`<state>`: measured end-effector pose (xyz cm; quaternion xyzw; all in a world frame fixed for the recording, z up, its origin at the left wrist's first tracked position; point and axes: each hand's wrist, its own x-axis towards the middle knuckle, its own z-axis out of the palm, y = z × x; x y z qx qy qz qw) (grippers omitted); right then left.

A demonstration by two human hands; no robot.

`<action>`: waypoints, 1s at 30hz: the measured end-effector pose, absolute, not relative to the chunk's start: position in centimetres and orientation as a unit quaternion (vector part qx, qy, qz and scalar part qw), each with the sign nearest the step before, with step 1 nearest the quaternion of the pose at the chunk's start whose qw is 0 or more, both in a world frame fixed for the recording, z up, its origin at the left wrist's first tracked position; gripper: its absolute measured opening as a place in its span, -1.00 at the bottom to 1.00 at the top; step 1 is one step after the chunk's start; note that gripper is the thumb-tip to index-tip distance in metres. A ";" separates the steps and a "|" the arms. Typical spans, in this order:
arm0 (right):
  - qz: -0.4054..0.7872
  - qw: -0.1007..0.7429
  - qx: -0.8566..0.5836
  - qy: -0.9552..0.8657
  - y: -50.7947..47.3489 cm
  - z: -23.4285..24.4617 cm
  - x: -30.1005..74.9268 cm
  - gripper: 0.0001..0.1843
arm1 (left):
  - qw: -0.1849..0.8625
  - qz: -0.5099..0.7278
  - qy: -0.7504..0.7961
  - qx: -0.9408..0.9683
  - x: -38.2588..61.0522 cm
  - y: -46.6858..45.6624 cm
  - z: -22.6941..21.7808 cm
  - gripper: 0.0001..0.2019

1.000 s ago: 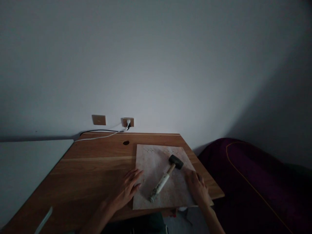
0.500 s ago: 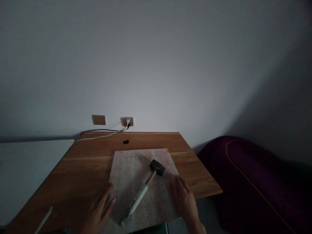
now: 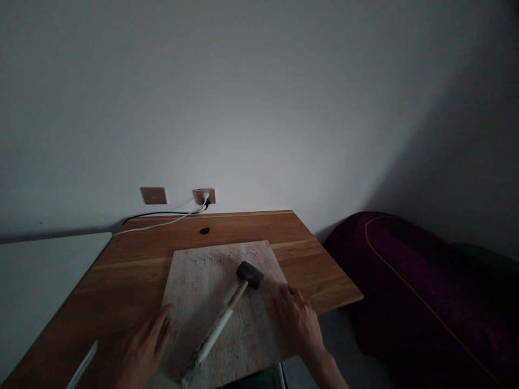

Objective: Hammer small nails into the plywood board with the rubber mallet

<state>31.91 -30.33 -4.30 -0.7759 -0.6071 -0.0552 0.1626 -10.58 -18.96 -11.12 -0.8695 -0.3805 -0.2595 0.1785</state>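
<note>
Whitish and scuffed, a flat board (image 3: pixel 255 335) lies between your hands on the near part of the wooden table (image 3: pixel 117 292), its near edge jutting past the tabletop. Across it, slantwise, rests a mallet (image 3: pixel 219 324), its black head toward the far right and its pale-wrapped, dark-ended handle running to the near left, with neither hand on it. Small pins (image 3: pixel 221 258) stand in a row along the board's far edge. Your left hand (image 3: pixel 141 348) is open, fingers apart, at the board's left edge; whether it presses on it you cannot tell from here. Your right hand (image 3: pixel 300 320) lies loosely open over the right edge, fingers a little bent and touching the board; its underside is hidden. Near left of you is a thin pale strip (image 3: pixel 83 364), and farther left a white panel (image 3: pixel 44 292). Beyond the board the tabletop has a dark hole (image 3: pixel 205 230), and a white cable (image 3: pixel 162 225) and a black cable (image 3: pixel 162 214) run to the wall socket (image 3: pixel 212 195). To your right bulges a purple cover (image 3: pixel 397 270) with a yellow line.
</note>
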 end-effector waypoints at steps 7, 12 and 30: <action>-0.072 0.218 -0.738 -0.634 -30.1 -5.8 31.8 -0.64 | 0.110 -0.257 -0.446 -0.851 -10.2 -19.2 -8.4 -0.65; -0.009 0.202 -0.736 -0.646 -29.7 -5.2 33.0 -0.65 | 0.055 -0.312 -0.448 -0.836 -8.4 -17.0 -6.9 -0.71; -0.061 0.339 -0.647 -0.680 -11.6 -4.2 32.7 -0.82 | -0.021 -0.313 -0.326 -0.892 0.5 -4.6 -3.3 -0.88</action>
